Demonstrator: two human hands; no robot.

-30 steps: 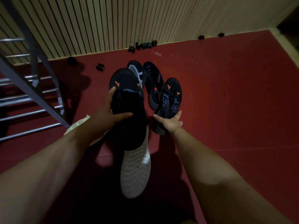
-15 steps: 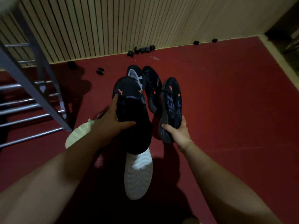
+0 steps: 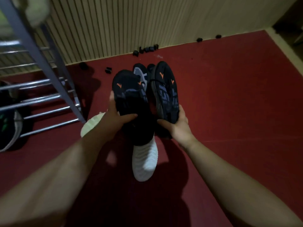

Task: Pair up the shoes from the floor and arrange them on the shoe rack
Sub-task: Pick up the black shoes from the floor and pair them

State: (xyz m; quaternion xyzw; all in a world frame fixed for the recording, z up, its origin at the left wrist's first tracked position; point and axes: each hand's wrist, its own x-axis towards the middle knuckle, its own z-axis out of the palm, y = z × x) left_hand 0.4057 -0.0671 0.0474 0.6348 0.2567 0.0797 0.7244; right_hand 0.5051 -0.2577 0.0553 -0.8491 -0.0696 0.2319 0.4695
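Observation:
My left hand [image 3: 114, 119] grips a black shoe with orange marks [image 3: 129, 95], held above the red floor. My right hand [image 3: 177, 124] grips the matching black shoe [image 3: 167, 92] by its heel, lifted beside the first one. Both soles face me. Under them on the floor lie a white shoe [image 3: 144, 161] and a second white shoe [image 3: 91, 125], partly hidden by my left arm. Behind the held pair, a grey-and-black shoe [image 3: 139, 72] shows on the floor. The metal shoe rack [image 3: 41, 99] stands at the left.
A dark shoe with green marks [image 3: 8, 128] sits on the rack's low bars at the far left. Small black pieces [image 3: 147, 49] lie along the ribbed wall. The red floor [image 3: 237, 104] stretches to the right.
My right hand has closed on the second black shoe and lifted it off the floor up beside the first. The view has swung a little towards the rack.

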